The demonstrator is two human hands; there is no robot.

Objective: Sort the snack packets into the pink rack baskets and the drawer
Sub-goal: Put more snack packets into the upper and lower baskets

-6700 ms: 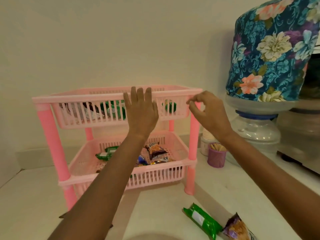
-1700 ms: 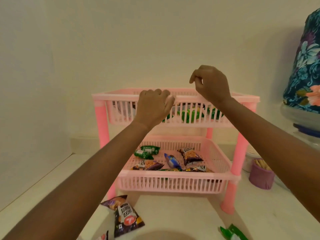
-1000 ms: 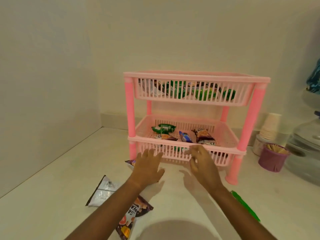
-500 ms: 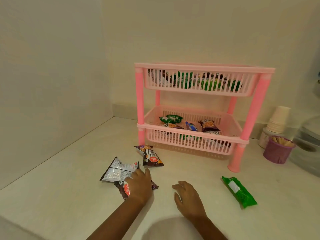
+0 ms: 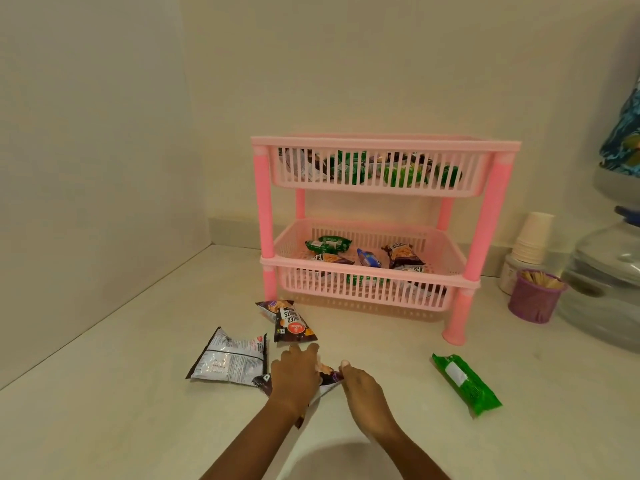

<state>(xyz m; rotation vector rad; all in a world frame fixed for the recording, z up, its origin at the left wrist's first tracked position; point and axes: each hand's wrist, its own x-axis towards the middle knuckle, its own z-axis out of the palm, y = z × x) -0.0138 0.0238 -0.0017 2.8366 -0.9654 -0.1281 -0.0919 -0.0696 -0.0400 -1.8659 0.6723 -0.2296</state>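
Observation:
The pink rack [image 5: 485,233] stands against the back wall. Its top basket [image 5: 377,187] and lower basket [image 5: 367,289] each hold several snack packets. On the counter in front lie a silver packet [image 5: 228,362], two dark peanut packets [image 5: 292,327], and a green packet [image 5: 464,382] to the right. My left hand [image 5: 294,375] grips a dark purple packet [image 5: 329,377] from above and hides most of it. My right hand [image 5: 363,386] pinches that packet's right corner. No drawer is in view.
Stacked paper cups [image 5: 531,242], a purple cup of toothpicks [image 5: 535,296] and a large water bottle [image 5: 606,282] with a floral cover [image 5: 627,133] stand right of the rack. A side wall closes off the left.
My hands came down from the rack's top basket to the counter. Since half a second ago, my right hand has moved left onto the dark purple packet that my left hand covers.

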